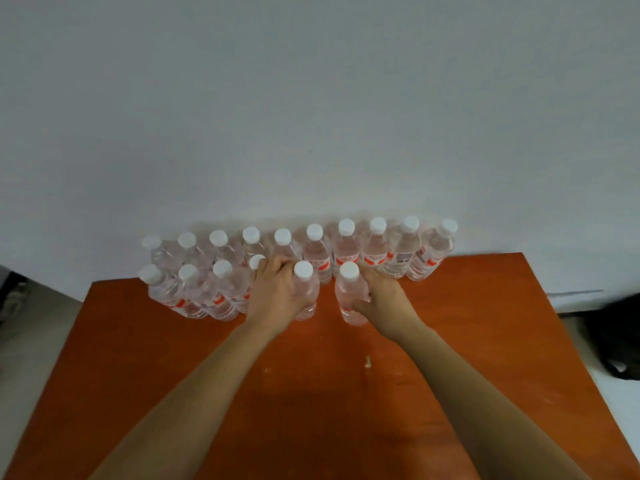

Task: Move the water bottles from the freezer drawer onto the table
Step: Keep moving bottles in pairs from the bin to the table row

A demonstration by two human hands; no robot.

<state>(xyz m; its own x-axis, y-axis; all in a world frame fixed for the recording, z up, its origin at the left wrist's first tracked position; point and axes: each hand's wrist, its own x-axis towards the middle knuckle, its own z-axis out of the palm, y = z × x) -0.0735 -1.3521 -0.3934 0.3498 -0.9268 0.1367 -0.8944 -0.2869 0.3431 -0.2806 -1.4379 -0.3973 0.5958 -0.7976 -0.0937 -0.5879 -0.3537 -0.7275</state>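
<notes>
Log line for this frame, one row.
left hand: grips left bottle | right hand: grips right bottle | both upright, in line with front row on table

Orange table (311, 410); water bottles (346, 247) upright in two rows at far edge; pale speck (367, 361) near middle.

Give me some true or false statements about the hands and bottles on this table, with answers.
1. The left hand grips the left bottle, and the right hand grips the right bottle. True.
2. The caps are blue. False: the caps are white.
3. The back row stands upright along the wall. True.
4. The front row is longer than the back row. False: the front row is shorter.
5. The table is grey. False: the table is orange-brown.
</notes>
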